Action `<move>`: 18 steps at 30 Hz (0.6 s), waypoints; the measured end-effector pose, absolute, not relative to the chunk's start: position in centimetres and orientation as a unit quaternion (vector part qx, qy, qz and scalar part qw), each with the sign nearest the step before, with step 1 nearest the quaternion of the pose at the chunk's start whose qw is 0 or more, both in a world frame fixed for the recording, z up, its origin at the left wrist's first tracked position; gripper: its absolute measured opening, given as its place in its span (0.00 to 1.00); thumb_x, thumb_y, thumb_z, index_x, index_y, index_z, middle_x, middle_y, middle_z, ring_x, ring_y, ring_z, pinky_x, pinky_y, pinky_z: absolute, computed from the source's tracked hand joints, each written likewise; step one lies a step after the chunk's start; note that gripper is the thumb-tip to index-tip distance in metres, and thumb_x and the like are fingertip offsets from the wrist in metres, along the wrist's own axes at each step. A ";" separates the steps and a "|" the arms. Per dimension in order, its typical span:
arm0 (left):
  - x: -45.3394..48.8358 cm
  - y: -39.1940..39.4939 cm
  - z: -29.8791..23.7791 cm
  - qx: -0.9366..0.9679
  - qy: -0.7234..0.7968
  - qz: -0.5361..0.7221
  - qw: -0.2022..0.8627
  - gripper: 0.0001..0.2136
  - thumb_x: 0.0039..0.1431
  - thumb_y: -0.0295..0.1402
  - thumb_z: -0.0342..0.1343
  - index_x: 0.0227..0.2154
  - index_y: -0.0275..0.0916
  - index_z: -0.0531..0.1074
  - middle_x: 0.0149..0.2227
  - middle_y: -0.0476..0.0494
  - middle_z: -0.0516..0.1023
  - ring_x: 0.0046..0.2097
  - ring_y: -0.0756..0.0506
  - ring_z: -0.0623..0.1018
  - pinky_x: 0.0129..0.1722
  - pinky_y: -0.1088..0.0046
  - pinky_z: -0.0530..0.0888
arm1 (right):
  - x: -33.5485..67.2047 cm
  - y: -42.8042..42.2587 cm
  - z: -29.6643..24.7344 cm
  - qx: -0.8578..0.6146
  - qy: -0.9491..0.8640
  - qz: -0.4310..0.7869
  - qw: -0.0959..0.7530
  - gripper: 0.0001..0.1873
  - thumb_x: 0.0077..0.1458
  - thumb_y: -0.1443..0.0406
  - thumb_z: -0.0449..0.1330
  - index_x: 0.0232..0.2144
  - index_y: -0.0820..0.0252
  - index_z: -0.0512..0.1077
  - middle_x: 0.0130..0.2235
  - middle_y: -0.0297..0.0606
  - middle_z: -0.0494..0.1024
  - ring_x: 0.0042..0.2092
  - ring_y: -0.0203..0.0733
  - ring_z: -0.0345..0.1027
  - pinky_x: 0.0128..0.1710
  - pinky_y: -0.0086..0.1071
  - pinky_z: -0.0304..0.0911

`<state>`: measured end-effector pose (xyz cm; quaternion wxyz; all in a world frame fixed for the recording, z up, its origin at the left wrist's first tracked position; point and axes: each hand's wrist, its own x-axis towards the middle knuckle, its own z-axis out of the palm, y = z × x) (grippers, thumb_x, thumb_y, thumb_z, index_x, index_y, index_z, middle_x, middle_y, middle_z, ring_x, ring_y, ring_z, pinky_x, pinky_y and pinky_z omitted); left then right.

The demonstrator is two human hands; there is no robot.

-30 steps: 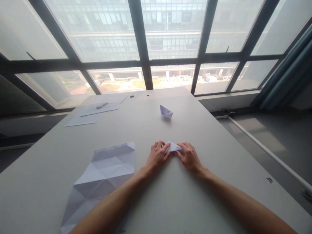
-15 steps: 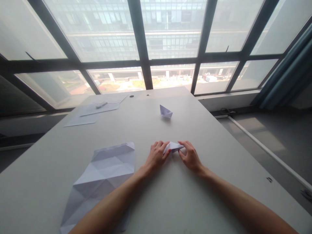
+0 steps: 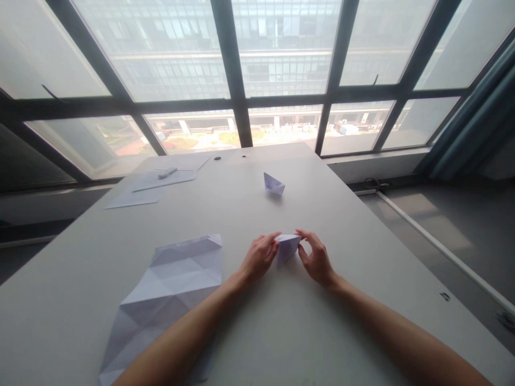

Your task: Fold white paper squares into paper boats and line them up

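A small piece of folded white paper (image 3: pixel 288 249) is held between my two hands, just above the table, with a pointed flap angled down toward me. My left hand (image 3: pixel 260 255) pinches its left edge with thumb and fingers. On the other side, my right hand (image 3: pixel 315 256) grips the right corner between thumb and fingertips. Beyond them a finished-looking paper boat (image 3: pixel 274 185) stands on the white table (image 3: pixel 341 236). A large creased paper sheet (image 3: pixel 177 279) lies to the left, partly covered by my left forearm.
Flat white sheets (image 3: pixel 137 197) lie at the far left of the table, with a small pale object (image 3: pixel 167 173) on top. Two round holes show near the back edge, one of them a cable hole (image 3: pixel 218 158). Windows stand behind; a blue curtain (image 3: pixel 462 123) hangs at right.
The folded paper has turned between my fingers, so a broader face with a downward point now shows. Both hands have shifted only slightly. The paper boat and the sheets have stayed put.
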<state>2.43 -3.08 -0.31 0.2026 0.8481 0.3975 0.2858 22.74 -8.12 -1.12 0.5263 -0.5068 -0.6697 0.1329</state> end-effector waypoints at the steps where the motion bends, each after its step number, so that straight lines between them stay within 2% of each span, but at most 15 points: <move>1: 2.4 -3.1 -0.3 0.848 0.396 0.288 0.205 0.16 0.71 0.37 0.45 0.57 0.41 0.68 0.49 0.42 0.78 0.49 0.42 0.75 0.53 0.63 0.68 | 22.7 -8.1 -1.1 -0.504 -0.670 0.133 0.529 0.22 0.58 0.71 0.55 0.54 0.54 0.67 0.47 0.41 0.77 0.48 0.46 0.70 0.52 0.44 0.65; 13: 2.6 -3.4 0.0 0.846 0.385 0.298 0.216 0.15 0.66 0.29 0.49 0.52 0.42 0.73 0.48 0.44 0.80 0.50 0.42 0.75 0.54 0.63 0.69 | 22.7 -8.1 -1.0 -0.505 -0.683 0.118 0.514 0.13 0.61 0.70 0.57 0.46 0.54 0.74 0.43 0.39 0.80 0.46 0.45 0.72 0.50 0.41 0.65; 18: 2.5 -3.2 -0.1 0.840 0.419 0.289 0.190 0.18 0.60 0.23 0.49 0.49 0.43 0.75 0.51 0.45 0.77 0.54 0.42 0.72 0.57 0.61 0.67 | 22.9 -8.0 -1.2 -0.494 -0.728 0.110 0.463 0.12 0.60 0.72 0.57 0.43 0.54 0.76 0.45 0.38 0.81 0.46 0.45 0.72 0.50 0.41 0.63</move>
